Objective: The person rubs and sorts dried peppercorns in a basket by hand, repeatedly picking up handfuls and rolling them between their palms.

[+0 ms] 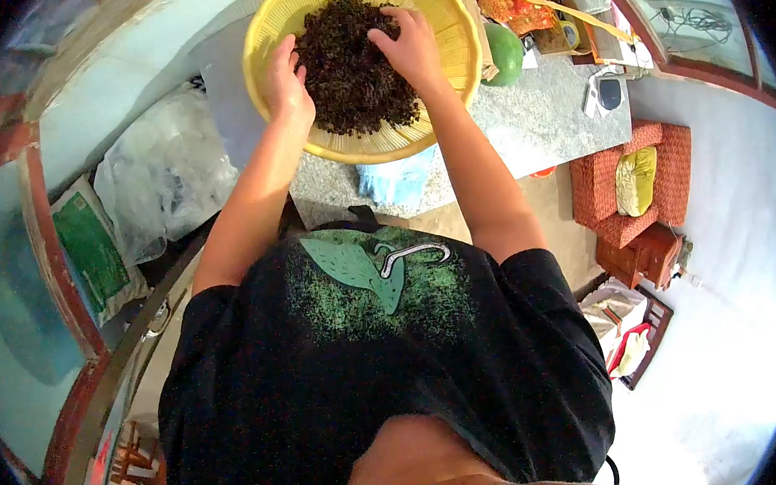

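the dark dried plant bits (352, 77) lie heaped in the yellow plastic basket (458, 41); they look light, loose and crumbly, best scooped from beneath. the left hand (288, 88) is open, loosely curled; the right hand (415, 51) is spread, thumb apart.

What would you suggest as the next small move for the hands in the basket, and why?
I would probably have the right hand ease some of the dark heap outward: the heap looks dense in the middle, while the basket shows bare wall on the right, and the right hand's fingers are already at the heap's edge.
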The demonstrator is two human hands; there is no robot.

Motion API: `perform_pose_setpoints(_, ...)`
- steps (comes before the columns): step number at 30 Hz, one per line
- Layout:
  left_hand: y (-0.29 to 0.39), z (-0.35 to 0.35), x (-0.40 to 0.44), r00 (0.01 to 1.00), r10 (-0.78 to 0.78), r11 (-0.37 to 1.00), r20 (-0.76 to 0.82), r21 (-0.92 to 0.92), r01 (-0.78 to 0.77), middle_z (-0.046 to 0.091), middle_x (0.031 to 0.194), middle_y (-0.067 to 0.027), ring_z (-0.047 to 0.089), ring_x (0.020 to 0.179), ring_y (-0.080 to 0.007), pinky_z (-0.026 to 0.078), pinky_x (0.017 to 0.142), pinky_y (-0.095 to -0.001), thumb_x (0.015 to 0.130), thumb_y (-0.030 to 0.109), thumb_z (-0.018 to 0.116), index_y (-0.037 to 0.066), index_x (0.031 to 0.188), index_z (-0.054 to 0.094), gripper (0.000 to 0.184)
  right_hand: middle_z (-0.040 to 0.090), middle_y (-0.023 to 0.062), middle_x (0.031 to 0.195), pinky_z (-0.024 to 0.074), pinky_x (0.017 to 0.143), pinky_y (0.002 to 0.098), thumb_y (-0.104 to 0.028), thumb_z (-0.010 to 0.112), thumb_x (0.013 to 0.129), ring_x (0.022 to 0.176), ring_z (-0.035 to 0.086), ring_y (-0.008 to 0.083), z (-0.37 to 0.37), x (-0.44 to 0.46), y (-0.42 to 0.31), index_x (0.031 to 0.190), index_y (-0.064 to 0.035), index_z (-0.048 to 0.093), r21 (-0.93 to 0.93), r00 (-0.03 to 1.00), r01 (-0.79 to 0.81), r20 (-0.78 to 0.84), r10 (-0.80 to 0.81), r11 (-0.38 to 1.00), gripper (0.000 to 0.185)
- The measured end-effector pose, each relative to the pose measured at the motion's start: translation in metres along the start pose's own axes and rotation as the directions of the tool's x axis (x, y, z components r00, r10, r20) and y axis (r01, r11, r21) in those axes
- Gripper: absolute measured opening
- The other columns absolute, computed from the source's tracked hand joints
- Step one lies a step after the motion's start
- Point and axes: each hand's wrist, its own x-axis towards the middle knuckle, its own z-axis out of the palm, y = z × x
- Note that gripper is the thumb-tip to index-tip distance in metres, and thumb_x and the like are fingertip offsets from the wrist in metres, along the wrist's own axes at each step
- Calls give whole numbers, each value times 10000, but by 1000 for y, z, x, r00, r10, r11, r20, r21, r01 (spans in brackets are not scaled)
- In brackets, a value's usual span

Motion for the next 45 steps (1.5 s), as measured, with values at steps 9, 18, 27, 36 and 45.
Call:
perform_pose_setpoints(9,-12,29,53,981,-192,981,3,26,192,627,1105,-50,543,1040,-192,413,944,-353,1011,364,449,63,1166,603,372,480,150,1322,435,946,577,-489,706,741,1235,432,417,74,32,-33,1306,-251,531,-238,977,22,213,30,971,638)
perform_pose_setpoints(18,15,29,15,962,-41,998,271,60,25,604,1198,-56,533,1109,-193,413,951,-358,984,349,462,58,1203,583,383,617,123,954,506,792,373,-63,684,756,904,618,322,-11,35,-61,960,-102,683,279,964,232,-194,-182,932,208)
perform_pose_setpoints(27,7,47,-4,873,-243,846,423,-348,404,581,1212,-96,531,1131,-266,411,1009,-442,1024,443,293,70,1246,526,493,624,166,1064,468,910,414,3,650,750,1038,578,372,0,-12,-73,1009,-33,646,239,940,339,-110,-322,910,261)
perform_pose_setpoints(36,6,44,-15,879,-300,812,370,-384,439,562,1269,-137,531,1151,-278,381,1034,-401,1026,446,298,47,1230,504,493,629,131,1047,473,876,398,11,614,809,982,610,316,-56,3,-101,991,-49,653,387,909,318,-385,-161,866,196)
perform_pose_setpoints(45,10,51,-33,847,-324,741,421,-444,504,496,1367,-102,443,1290,-289,320,1117,-476,1011,458,289,105,1319,479,505,419,171,1447,163,1136,550,-357,496,957,1387,327,346,-28,-13,-82,1374,-74,461,262,963,251,35,-269,932,505)
